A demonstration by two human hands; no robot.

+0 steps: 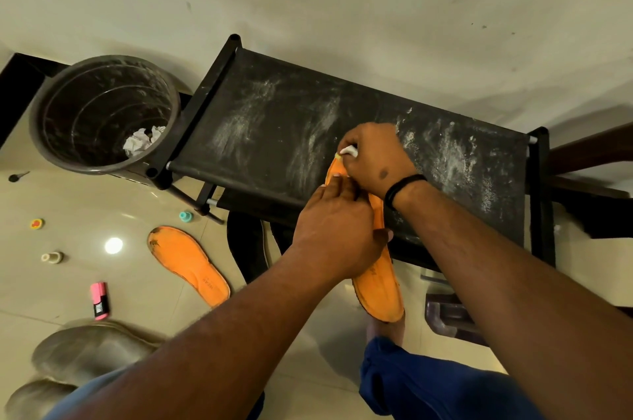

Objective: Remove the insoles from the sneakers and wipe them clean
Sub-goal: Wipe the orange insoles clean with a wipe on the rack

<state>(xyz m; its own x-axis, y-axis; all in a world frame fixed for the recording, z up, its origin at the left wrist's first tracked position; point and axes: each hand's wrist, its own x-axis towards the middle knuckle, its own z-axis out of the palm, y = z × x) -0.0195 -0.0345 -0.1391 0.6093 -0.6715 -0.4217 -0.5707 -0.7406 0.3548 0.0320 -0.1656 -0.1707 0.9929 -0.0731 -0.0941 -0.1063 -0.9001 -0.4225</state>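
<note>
An orange insole (380,289) rests on the front edge of a dusty black rack top (274,132), its heel hanging toward the floor. My left hand (337,234) grips it around the middle. My right hand (373,156) is closed on a small white wipe (350,150), pressed against the insole's toe end. A second orange insole (188,265) lies flat on the tiled floor to the left. A dark sneaker (248,245) stands on the floor under the rack, partly hidden by my left arm.
A dark bin (102,114) with crumpled white paper inside stands left of the rack. A pink marker (99,301), small caps and toys lie on the floor at left. Grey footwear (85,354) sits at the bottom left. My blue-clad knee (428,382) is below.
</note>
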